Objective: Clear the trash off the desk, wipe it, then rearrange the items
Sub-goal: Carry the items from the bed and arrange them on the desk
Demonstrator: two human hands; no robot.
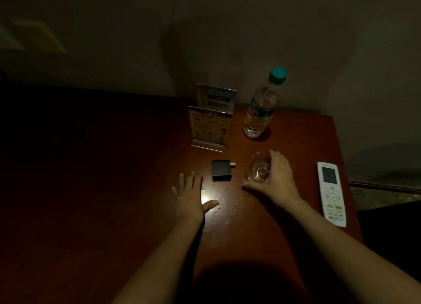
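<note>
While the left hand (189,194) lies flat with fingers spread on the reddish-brown wooden desk (114,167), a small black square charger (221,170) sits just beside its fingertips. Then the right hand (279,173) curls round a clear drinking glass (257,169), and a white remote control (331,193) lies along the right edge.

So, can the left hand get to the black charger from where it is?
Probably yes. The left hand lies open on the desk just short of the black charger, nothing between them; the right hand grips the glass on the far side.
</note>
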